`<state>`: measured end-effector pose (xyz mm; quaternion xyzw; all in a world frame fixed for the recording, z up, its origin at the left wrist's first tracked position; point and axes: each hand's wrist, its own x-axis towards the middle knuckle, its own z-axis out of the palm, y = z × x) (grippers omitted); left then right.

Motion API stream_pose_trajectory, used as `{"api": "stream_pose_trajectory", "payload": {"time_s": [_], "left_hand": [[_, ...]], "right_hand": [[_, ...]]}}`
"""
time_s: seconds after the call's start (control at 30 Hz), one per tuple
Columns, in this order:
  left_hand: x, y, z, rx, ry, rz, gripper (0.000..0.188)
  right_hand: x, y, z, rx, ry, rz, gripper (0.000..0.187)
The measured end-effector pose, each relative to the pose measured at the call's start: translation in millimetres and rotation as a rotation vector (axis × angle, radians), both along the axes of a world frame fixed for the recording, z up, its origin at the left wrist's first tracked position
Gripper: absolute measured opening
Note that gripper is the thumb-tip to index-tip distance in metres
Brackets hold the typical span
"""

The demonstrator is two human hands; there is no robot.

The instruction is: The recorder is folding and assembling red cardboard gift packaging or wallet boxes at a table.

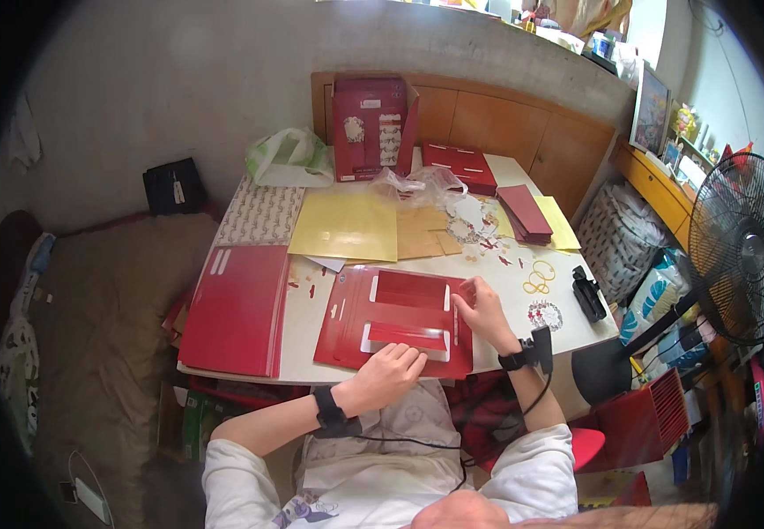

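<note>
A red cardboard sheet (pixel 351 313) with two white-edged openings lies flat at the table's near edge. A dark red panel (pixel 410 289) fills the upper opening, and a narrower red strip (pixel 408 335) shows in the lower one. My left hand (pixel 388 375) is closed, its fingertips gripping the sheet around the lower opening's near edge; the exact hold is hidden under the fingers. At the sheet's right edge rests my right hand (pixel 483 313), thumb and fingers curved and apart, with nothing visible between them.
Left of the sheet is a stack of red boards (pixel 234 309). Behind lie yellow sheets (pixel 347 227), a clear plastic bag (pixel 422 183) and an upright red box (pixel 371 132). Yellow rubber bands (pixel 538 278) and a black device (pixel 588 294) sit rightward, beside a fan (pixel 741 247).
</note>
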<state>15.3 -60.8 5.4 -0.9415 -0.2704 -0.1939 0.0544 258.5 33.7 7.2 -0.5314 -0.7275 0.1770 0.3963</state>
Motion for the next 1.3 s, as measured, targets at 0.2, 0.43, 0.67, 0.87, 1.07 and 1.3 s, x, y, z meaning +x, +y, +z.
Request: {"api": "stream_pose_trajectory", "payload": {"time_s": [0.2,0.43,0.67,0.87,1.07,1.3], "left_hand": [[-1,-4,23,-0.015,-0.166,-0.018,0.036],[-9,9,66,-0.04,-0.472,-0.045,0.044],[-11,26,99,-0.025,-0.521,-0.024,0.042],[-10,30,109,0.0,-0.515,-0.006,0.042],[-7,30,114,0.103,-0.51,-0.033,0.043],[-14,61,106,0.2,-0.458,-0.019,0.044]], "right_hand": [[26,-18,11,0.034,0.162,-0.084,0.022],[11,-42,51,0.26,0.297,0.135,0.037],[-4,-38,75,0.452,0.201,0.362,0.039],[-15,-40,84,0.282,0.382,0.411,0.022],[-19,-48,100,0.258,0.272,0.32,0.02],[-32,-25,87,0.206,0.387,0.377,0.023]]}}
